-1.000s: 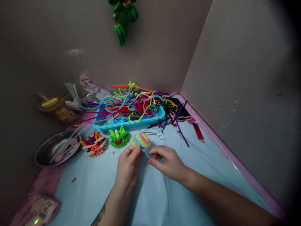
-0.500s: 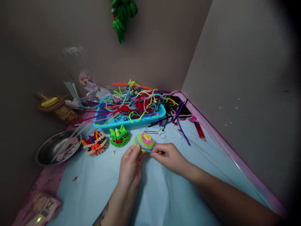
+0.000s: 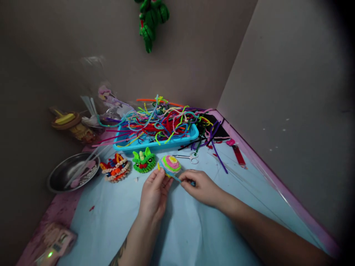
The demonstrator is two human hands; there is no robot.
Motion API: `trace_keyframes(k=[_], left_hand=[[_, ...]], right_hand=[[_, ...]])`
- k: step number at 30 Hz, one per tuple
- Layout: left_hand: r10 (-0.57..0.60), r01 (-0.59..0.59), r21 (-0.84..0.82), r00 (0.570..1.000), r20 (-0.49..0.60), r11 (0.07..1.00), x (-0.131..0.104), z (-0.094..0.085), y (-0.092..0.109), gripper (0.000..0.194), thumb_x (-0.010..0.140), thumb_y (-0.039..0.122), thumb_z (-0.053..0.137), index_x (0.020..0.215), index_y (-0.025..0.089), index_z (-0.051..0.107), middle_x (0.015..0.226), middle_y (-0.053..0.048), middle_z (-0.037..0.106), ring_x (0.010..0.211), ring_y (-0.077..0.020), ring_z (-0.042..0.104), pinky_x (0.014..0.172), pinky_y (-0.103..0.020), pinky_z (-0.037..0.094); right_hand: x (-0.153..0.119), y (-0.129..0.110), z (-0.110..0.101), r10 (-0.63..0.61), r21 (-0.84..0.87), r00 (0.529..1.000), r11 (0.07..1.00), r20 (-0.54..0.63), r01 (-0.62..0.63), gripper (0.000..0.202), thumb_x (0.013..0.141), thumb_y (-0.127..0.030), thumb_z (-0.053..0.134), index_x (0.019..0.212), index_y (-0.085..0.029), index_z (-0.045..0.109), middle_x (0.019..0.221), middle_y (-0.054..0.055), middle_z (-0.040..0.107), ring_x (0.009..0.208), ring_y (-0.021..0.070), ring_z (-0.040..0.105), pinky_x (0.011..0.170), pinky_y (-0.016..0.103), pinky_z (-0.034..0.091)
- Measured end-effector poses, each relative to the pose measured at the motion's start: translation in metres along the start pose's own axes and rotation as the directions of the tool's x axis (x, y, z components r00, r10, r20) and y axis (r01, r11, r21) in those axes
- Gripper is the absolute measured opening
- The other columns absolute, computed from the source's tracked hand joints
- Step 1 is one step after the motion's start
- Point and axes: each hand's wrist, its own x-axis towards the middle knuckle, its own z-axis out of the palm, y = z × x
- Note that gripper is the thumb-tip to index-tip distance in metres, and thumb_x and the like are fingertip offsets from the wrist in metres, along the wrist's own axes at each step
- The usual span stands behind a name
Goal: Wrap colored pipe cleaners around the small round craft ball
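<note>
My left hand [image 3: 155, 188] pinches the lower left side of a striped dome of coiled pipe cleaners [image 3: 172, 163], with yellow, pink, green and blue rings. A blue pipe cleaner [image 3: 176, 178] runs from the dome's lower edge to my right hand [image 3: 201, 186], whose fingers are closed on it. Just behind the dome lie small scissors [image 3: 188, 158]. To its left sit a green animal head of pipe cleaners [image 3: 144, 161] and an orange, red and cream one [image 3: 115, 169]. The dome's underside is hidden by my left fingers.
A blue tray [image 3: 155, 146] heaped with tangled pipe cleaners stands at the back. On the left are a metal bowl [image 3: 59, 173] and a pink device with a green light [image 3: 59, 242]. A red lighter-like object [image 3: 239, 156] lies by the right wall.
The view has shifted slightly, so the surroundings appear further right. My right hand has drawn a little away from the dome, and more of the blue pipe cleaner shows between them.
</note>
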Motion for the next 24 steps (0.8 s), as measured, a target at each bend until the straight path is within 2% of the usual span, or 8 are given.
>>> trace_keyframes(k=[3,6,11,13,16,19,22,24], left_hand=[[0.039,-0.041,0.038,0.998,0.048,0.998,0.0,-0.002,0.002,0.025,0.063,0.028,0.08,0.078,0.015,0.066,0.08,-0.002,0.07,0.074,-0.012,0.064,0.075,-0.025,0.05],[0.061,-0.071,0.114,0.994,0.089,0.991,0.001,-0.005,0.0,0.034,0.064,0.028,0.078,0.094,0.016,0.067,0.093,-0.006,0.071,0.083,-0.0156,0.065,0.079,-0.028,0.048],[0.12,-0.199,0.366,0.967,0.226,0.909,0.006,-0.009,-0.01,0.04,0.064,0.024,0.077,0.103,0.017,0.067,0.113,-0.011,0.067,0.107,-0.0235,0.059,0.094,-0.034,0.041],[0.158,-0.264,0.458,0.954,0.257,0.849,0.007,-0.01,-0.013,0.038,0.064,0.022,0.075,0.101,0.018,0.067,0.112,-0.011,0.067,0.107,-0.0247,0.059,0.096,-0.036,0.04],[0.19,-0.3,0.546,0.95,0.248,0.782,0.008,-0.011,-0.015,0.031,0.067,0.02,0.072,0.097,0.017,0.068,0.104,-0.01,0.069,0.098,-0.0246,0.062,0.093,-0.038,0.042],[0.15,-0.237,0.458,0.964,0.219,0.857,0.005,-0.008,-0.013,0.031,0.066,0.016,0.072,0.097,0.017,0.067,0.1,-0.009,0.069,0.096,-0.0223,0.062,0.091,-0.034,0.043],[-0.034,-0.015,0.176,0.962,0.272,0.984,-0.001,-0.002,-0.009,0.035,0.068,0.017,0.07,0.103,0.018,0.064,0.103,-0.008,0.068,0.095,-0.0204,0.062,0.084,-0.03,0.046],[-0.098,0.102,0.006,0.936,0.339,0.995,-0.005,0.003,-0.006,0.031,0.07,0.022,0.069,0.1,0.016,0.065,0.103,-0.008,0.067,0.094,-0.0207,0.062,0.082,-0.03,0.047]], right_hand=[[-0.001,0.0,-0.002,-0.103,-0.101,0.995,0.99,-0.012,0.101,0.012,0.076,-0.009,0.058,0.076,-0.019,0.064,0.077,0.002,0.062,0.079,0.0171,0.056,0.074,0.03,0.043],[-0.002,-0.002,-0.003,-0.169,-0.159,0.985,0.974,-0.028,0.162,0.009,0.076,-0.01,0.061,0.073,-0.019,0.063,0.08,0.003,0.058,0.086,0.0192,0.054,0.08,0.034,0.043],[-0.004,-0.012,-0.004,-0.167,0.07,0.985,0.984,0.046,0.163,0.01,0.078,-0.01,0.059,0.075,-0.019,0.06,0.08,0.002,0.056,0.074,0.0137,0.055,0.065,0.025,0.045],[-0.004,-0.015,-0.004,-0.172,0.138,0.984,0.977,0.054,0.163,0.009,0.079,-0.011,0.059,0.075,-0.018,0.06,0.08,0.002,0.057,0.071,0.0124,0.055,0.061,0.023,0.044],[-0.006,-0.015,-0.003,-0.212,0.14,0.977,0.968,0.021,0.207,0.009,0.079,-0.01,0.058,0.076,-0.018,0.059,0.08,0.002,0.057,0.072,0.0125,0.055,0.062,0.023,0.045],[-0.007,-0.016,-0.004,-0.272,0.082,0.961,0.958,-0.05,0.275,0.01,0.08,-0.009,0.054,0.079,-0.019,0.056,0.08,0.003,0.057,0.074,0.0136,0.055,0.065,0.025,0.046],[-0.009,-0.016,-0.003,-0.399,-0.077,0.914,0.916,-0.075,0.394,0.011,0.082,-0.009,0.051,0.085,-0.019,0.055,0.087,0.005,0.059,0.085,0.0171,0.056,0.078,0.032,0.048],[-0.011,-0.016,-0.001,-0.488,-0.224,0.872,0.855,-0.042,0.468,0.013,0.083,-0.009,0.05,0.089,-0.019,0.056,0.096,0.007,0.061,0.093,0.0196,0.054,0.086,0.037,0.047]])
